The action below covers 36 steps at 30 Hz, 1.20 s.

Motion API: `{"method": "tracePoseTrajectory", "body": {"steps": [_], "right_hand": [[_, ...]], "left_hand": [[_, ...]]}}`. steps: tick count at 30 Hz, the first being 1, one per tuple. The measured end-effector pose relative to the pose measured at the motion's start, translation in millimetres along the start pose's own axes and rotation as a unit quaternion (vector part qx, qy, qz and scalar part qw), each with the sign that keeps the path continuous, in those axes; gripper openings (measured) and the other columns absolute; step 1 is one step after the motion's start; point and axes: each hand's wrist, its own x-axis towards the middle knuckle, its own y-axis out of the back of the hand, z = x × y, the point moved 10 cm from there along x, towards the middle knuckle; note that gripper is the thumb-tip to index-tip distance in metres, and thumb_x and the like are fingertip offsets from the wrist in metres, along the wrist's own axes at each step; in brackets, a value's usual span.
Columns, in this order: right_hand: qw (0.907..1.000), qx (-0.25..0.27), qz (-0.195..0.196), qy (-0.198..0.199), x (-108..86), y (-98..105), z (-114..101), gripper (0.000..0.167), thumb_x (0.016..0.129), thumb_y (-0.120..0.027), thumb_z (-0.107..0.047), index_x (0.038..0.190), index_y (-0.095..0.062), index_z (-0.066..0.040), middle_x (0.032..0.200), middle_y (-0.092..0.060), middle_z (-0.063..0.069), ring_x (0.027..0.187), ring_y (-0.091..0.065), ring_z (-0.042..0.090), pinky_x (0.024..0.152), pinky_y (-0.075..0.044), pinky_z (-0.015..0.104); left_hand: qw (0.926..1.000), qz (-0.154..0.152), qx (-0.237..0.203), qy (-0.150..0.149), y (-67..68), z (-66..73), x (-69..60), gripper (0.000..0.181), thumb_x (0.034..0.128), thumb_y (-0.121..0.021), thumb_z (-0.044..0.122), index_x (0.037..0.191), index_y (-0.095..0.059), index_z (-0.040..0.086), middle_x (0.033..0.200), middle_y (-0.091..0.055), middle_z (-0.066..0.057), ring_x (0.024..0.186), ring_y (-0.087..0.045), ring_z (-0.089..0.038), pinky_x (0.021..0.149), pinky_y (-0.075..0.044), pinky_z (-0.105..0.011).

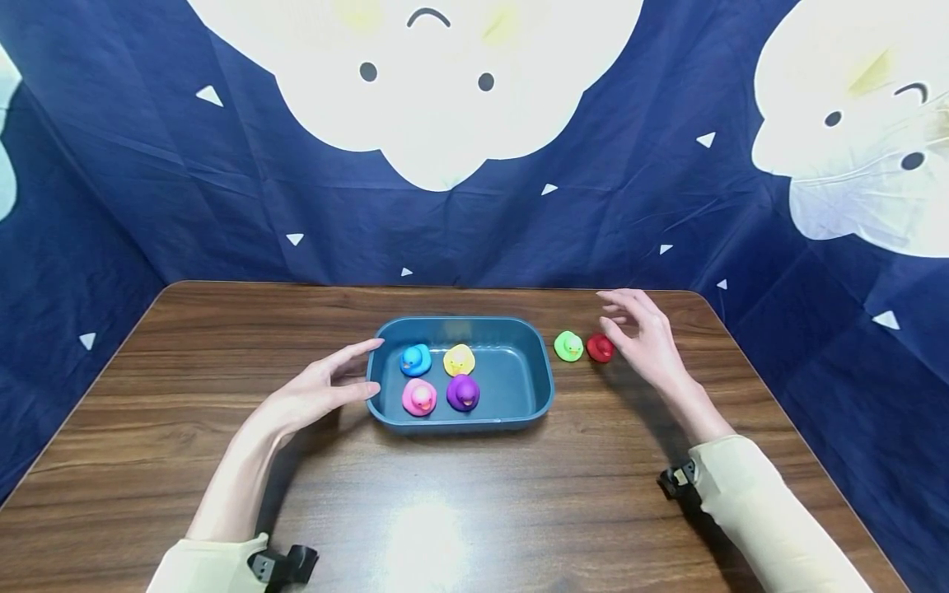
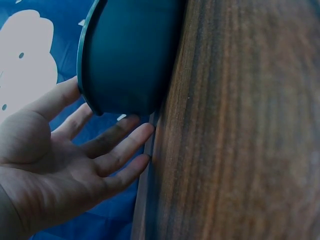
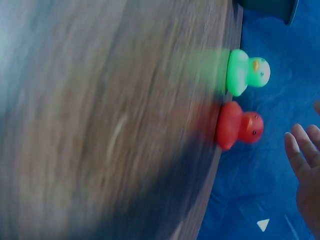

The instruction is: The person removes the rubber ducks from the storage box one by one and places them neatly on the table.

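Navy cloth backdrop with white clouds, brown wood-grain tabletop. Dark-teal rounded-corner tray, probably plastic, holds four small toy ducks: blue and yellow far row, pink and purple near row. Bright green toy duck and glossy red toy duck sit on the tabletop right of it, narrow gap between them.

Hands: left hand spread loosely, fingertips at the tray's left rim, no grip. Right hand hovers just beside red, fingers loosely bent, thumb apart, nothing pinched.

My read on a clean pick: come down over red, thumb opposing fingers, pinch the body low, don't nudge green. Left only needs light pressure to steady the tray.
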Motion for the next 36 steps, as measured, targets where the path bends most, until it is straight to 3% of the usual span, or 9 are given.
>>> {"method": "tracePoseTrajectory", "body": {"steps": [3,6,10,14,16,20,24,31,36], "right_hand": [[0.9998,-0.001,0.005,0.019,1.7,-2.0,-11.5,0.038,0.085,-0.070,0.017,0.122,-0.068,0.008,0.114,-0.066,0.025,0.096,-0.069,0.011,0.084,-0.058,0.019],[0.9996,-0.004,0.002,0.028,3.4,-5.1,-21.2,0.037,0.086,-0.071,0.015,0.122,-0.069,0.006,0.114,-0.067,0.020,0.096,-0.069,0.018,0.083,-0.060,0.026],[0.9993,0.007,-0.006,0.038,5.4,-10.4,-27.9,0.036,0.086,-0.072,0.014,0.121,-0.069,0.005,0.114,-0.067,0.020,0.099,-0.063,-0.002,0.083,-0.061,0.033],[0.9988,0.015,-0.013,0.046,6.9,-17.2,-29.7,0.036,0.086,-0.073,0.013,0.121,-0.069,0.004,0.116,-0.067,0.020,0.101,-0.060,-0.008,0.081,-0.061,0.038],[0.9985,0.016,-0.018,0.049,7.4,-21.9,-24.2,0.037,0.086,-0.074,0.011,0.122,-0.070,0.000,0.118,-0.068,0.018,0.102,-0.061,-0.008,0.081,-0.061,0.037],[0.9980,0.021,-0.032,0.049,7.6,-31.8,-13.8,0.039,0.088,-0.076,0.005,0.124,-0.071,-0.008,0.122,-0.068,0.013,0.105,-0.063,-0.004,0.082,-0.061,0.025],[0.9975,0.024,-0.046,0.047,7.4,-39.8,-21.5,0.037,0.091,-0.075,0.002,0.125,-0.071,-0.010,0.122,-0.067,0.009,0.104,-0.065,-0.002,0.079,-0.061,0.023],[0.9952,0.034,-0.069,0.060,8.3,-53.2,-38.4,0.035,0.092,-0.075,-0.002,0.125,-0.071,-0.011,0.122,-0.066,0.008,0.104,-0.067,0.007,0.084,-0.062,0.037],[0.9936,0.051,-0.088,0.049,9.3,-61.4,-44.8,0.034,0.093,-0.074,-0.004,0.126,-0.070,-0.012,0.125,-0.065,0.006,0.105,-0.067,0.007,0.086,-0.062,0.041]], "left_hand": [[1.0000,0.002,0.001,-0.005,0.1,0.5,0.0,0.071,0.0997,-0.068,0.027,0.161,-0.034,0.019,0.158,-0.046,-0.022,0.147,-0.045,-0.040,0.120,-0.036,-0.056],[1.0000,0.001,0.002,-0.007,0.0,0.5,0.3,0.071,0.0999,-0.068,0.028,0.162,-0.033,0.018,0.158,-0.047,-0.023,0.147,-0.045,-0.040,0.120,-0.036,-0.057],[1.0000,0.002,0.002,-0.004,0.4,0.0,0.6,0.071,0.0996,-0.068,0.028,0.161,-0.034,0.019,0.158,-0.046,-0.023,0.147,-0.044,-0.041,0.120,-0.036,-0.059],[1.0000,0.000,-0.001,-0.007,-0.1,1.4,1.2,0.072,0.0996,-0.068,0.027,0.161,-0.033,0.018,0.159,-0.045,-0.023,0.147,-0.044,-0.041,0.120,-0.037,-0.058],[0.9999,-0.002,-0.004,-0.009,-0.7,2.4,1.5,0.072,0.0998,-0.068,0.026,0.162,-0.033,0.018,0.158,-0.045,-0.023,0.147,-0.044,-0.041,0.120,-0.037,-0.057],[1.0000,-0.001,-0.003,-0.006,-0.4,2.1,1.0,0.071,0.0997,-0.068,0.027,0.162,-0.033,0.018,0.159,-0.045,-0.023,0.147,-0.044,-0.041,0.120,-0.037,-0.058],[1.0000,0.000,0.002,-0.002,-0.1,1.2,0.6,0.072,0.0996,-0.068,0.028,0.162,-0.033,0.018,0.160,-0.043,-0.023,0.148,-0.043,-0.042,0.121,-0.036,-0.060],[1.0000,0.001,-0.001,-0.002,0.0,0.0,0.5,0.072,0.0995,-0.068,0.028,0.162,-0.034,0.019,0.160,-0.043,-0.023,0.148,-0.043,-0.042,0.121,-0.035,-0.060],[1.0000,0.002,0.000,-0.005,0.0,0.7,0.3,0.072,0.0996,-0.068,0.027,0.162,-0.033,0.018,0.160,-0.043,-0.023,0.148,-0.043,-0.042,0.121,-0.036,-0.059]]}}
